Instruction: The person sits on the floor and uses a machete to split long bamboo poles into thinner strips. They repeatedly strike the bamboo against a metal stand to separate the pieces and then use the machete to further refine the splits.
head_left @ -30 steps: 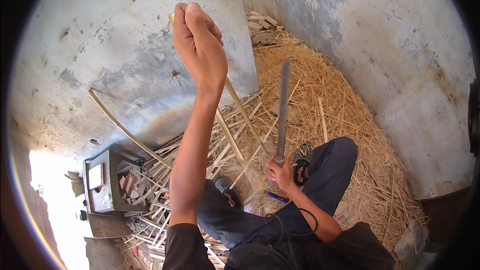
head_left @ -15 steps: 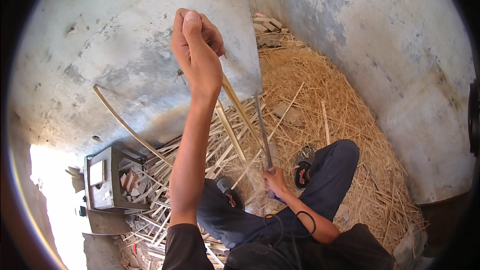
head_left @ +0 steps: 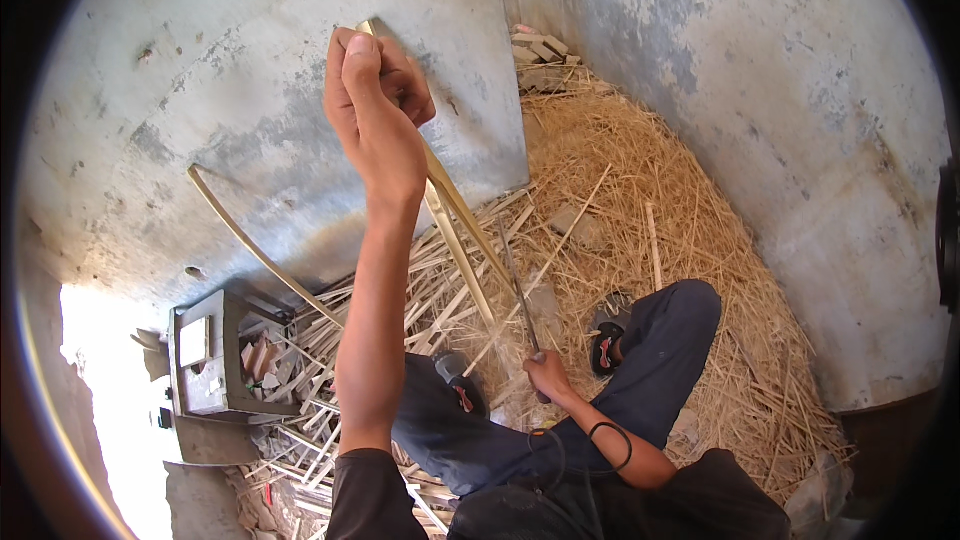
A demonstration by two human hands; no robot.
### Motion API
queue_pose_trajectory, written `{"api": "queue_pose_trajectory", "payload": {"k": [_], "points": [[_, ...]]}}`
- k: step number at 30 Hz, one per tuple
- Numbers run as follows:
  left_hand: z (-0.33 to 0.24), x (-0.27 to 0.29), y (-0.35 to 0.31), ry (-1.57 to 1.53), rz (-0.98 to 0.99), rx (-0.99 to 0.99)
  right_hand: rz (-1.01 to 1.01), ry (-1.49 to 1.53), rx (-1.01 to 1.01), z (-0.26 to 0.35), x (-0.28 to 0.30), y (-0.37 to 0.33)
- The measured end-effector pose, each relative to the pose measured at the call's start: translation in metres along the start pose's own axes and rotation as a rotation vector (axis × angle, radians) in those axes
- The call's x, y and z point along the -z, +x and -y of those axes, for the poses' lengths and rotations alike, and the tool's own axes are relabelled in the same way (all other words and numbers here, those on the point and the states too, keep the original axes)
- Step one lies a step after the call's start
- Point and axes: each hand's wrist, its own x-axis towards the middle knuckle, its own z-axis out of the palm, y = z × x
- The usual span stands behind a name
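Note:
My left hand (head_left: pixel 378 105) is raised in front of the wall, its fingers closed round a pale bamboo strip (head_left: pixel 473 225). The strip's end pokes out above my thumb, and its length slants down to the right. Another split length (head_left: pixel 462 260) runs beside it; whether the two join inside my grip is hidden. Low between my knees, my right hand (head_left: pixel 550 377) is wrapped round the handle of a long, thin-bladed knife (head_left: pixel 523 302). The blade points up and away, its middle close to the lower end of the strip.
Straw-like shavings (head_left: pixel 640 190) and loose split strips (head_left: pixel 440 285) cover the floor. A curved strip (head_left: pixel 255 252) leans against the left wall (head_left: pixel 250 140). An open-fronted grey box (head_left: pixel 215 395) holding rubble stands at left. Bricks (head_left: pixel 540 48) lie in the far corner.
My left hand has shifted slightly left and down, and the strip's end now shows above it. The knife has tilted a little to the left, with my right hand slightly lower.

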Motion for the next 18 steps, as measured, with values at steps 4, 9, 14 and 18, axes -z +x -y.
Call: {"api": "queue_pose_trajectory", "payload": {"k": [4,9,14,18], "points": [[0.003,0.008,0.000,-0.016,0.067,0.060,0.051,0.108,-0.051,-0.007,0.002,0.004],[0.002,0.010,-0.006,-0.026,0.171,0.056,-0.029,0.061,0.007,-0.016,0.009,0.012],[0.020,0.020,-0.017,0.162,0.262,0.205,-0.110,-0.145,0.156,-0.018,0.013,0.012],[0.018,0.009,-0.019,0.128,0.160,0.323,-0.074,-0.094,0.158,-0.009,0.014,0.009]]}}
